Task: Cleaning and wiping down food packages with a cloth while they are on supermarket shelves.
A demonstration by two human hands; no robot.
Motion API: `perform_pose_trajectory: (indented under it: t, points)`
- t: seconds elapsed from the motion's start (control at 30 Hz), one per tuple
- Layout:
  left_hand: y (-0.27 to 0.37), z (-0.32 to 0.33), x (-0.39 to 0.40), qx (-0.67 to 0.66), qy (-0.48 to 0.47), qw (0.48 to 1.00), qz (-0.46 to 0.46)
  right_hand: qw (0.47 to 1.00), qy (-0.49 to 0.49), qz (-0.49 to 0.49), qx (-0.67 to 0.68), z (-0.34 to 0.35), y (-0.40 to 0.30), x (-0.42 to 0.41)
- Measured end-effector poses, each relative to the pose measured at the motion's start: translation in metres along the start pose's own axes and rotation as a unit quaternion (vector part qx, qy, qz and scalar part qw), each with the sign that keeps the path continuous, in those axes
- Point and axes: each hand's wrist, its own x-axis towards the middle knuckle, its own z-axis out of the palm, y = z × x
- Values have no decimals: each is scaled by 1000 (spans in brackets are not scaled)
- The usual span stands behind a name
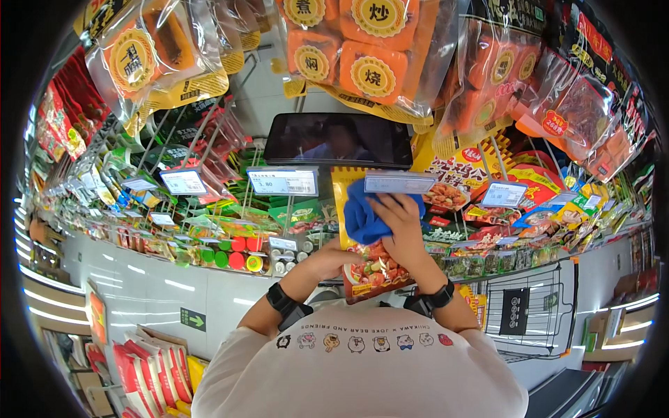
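Observation:
My left hand grips the lower left edge of a yellow and red food packet with a picture of a cooked dish on it. My right hand presses a bunched blue cloth against the packet's front. A price tag holder sticks out just above the cloth and covers part of it. The packet's upper end runs up behind this tag. Above the tags lies a dark-screened device, with a person's reflection in its glass.
Clear packs of orange blocks hang from hooks overhead. More price tags jut from the hooks on both sides. Jars with red and green lids stand lower on the shelf. A wire shopping cart is at the right, red and white bags at the lower left.

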Motion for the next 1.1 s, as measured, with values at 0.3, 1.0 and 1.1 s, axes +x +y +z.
perform_pose_trajectory:
  t: [0.3,1.0,1.1]
  points:
    - [7,3,-8,31,-9,999,-7,1000,-23,-18,3,7,-9,24]
    - [-2,-22,-33,54,81,990,98,992,-106,-54,35,31,-20,18]
    - [-3,-19,-37,69,91,989,91,994,-87,-39,49,34,-22,24]
